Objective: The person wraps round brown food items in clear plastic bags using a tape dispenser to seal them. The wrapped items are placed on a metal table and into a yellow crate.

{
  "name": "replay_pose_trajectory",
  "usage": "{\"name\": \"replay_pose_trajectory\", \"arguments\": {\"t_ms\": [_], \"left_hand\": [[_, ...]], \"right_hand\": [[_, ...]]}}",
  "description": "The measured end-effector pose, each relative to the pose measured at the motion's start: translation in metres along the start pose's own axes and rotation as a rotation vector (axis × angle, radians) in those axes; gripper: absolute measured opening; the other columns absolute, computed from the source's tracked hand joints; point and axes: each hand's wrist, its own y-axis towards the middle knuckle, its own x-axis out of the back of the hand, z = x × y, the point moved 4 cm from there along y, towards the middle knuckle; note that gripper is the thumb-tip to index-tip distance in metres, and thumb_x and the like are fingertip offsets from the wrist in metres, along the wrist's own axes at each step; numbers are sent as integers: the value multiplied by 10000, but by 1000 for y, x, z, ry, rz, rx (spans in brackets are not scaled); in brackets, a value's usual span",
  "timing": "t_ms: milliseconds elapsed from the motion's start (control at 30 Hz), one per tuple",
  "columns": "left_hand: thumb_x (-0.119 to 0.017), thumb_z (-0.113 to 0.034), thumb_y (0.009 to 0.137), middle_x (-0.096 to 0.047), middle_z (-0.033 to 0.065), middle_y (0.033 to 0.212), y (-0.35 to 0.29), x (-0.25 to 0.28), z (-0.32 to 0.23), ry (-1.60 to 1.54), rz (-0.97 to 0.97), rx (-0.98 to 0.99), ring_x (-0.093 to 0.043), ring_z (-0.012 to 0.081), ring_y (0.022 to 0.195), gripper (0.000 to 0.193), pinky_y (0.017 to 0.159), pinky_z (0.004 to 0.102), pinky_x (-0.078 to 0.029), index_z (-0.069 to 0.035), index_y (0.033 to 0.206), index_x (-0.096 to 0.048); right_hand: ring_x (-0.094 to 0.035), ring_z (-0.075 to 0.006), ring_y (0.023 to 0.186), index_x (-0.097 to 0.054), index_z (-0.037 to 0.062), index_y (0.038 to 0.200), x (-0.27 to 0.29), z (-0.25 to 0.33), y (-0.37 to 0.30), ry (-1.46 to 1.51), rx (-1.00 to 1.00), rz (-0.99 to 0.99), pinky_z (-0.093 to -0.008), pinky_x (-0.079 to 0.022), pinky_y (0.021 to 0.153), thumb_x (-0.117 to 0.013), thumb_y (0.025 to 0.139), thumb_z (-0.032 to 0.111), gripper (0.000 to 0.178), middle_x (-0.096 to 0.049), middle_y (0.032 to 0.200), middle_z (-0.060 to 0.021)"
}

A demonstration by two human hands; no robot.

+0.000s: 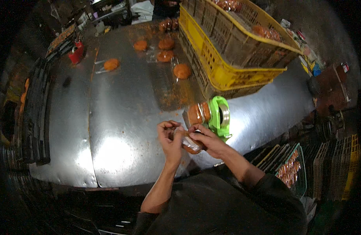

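Note:
A brown bun in a clear plastic bag [192, 146] is held between my two hands above the metal table. My left hand [169, 141] pinches the gathered end of the bag with thumb and fingers. Around the other side of the same bag my right hand [209, 141] is closed, its thumb near the bag's neck. Just beyond my hands stands a bright green tape dispenser [220, 117] with a roll in it. Against its left side lie bagged buns [197, 114]. My fingers partly cover the held bun.
Stacked yellow-rimmed crates [243, 66] stand at the back right, with bagged buns in the top one. Several buns [182, 71] lie on plastic bags across the far part of the metal table [121, 105]. A red object [76, 53] sits at far left. Right of me is a container of bagged items [290, 170].

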Motion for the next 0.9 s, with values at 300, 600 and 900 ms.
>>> {"name": "replay_pose_trajectory", "arguments": {"t_ms": [300,600,900], "left_hand": [[-728,-363,821,-637,151,1135,54,11,66,676,308,333,-614,260,1050,576,893,349,-483,25,1217,-570],[-630,-488,878,-463,196,1362,78,73,30,488,62,407,-389,293,1313,689,1046,393,-331,2,1337,-479],[-452,-361,1014,-493,87,1051,97,68,-19,108,-399,-39,-496,172,997,383,921,316,-402,-19,1185,-427]], "right_hand": [[-536,-220,980,-483,96,1070,63,116,192,-987,379,-345,-357,-440,849,-609,917,312,293,-541,1022,-75],[-316,-411,1356,-452,155,1328,30,126,297,-1449,170,-484,-495,-386,1062,-743,793,267,619,-263,1482,-192],[-491,-353,1068,-456,75,1241,-87,57,92,-1032,912,-16,-451,-446,867,-721,720,118,587,-399,1295,-194]]}}
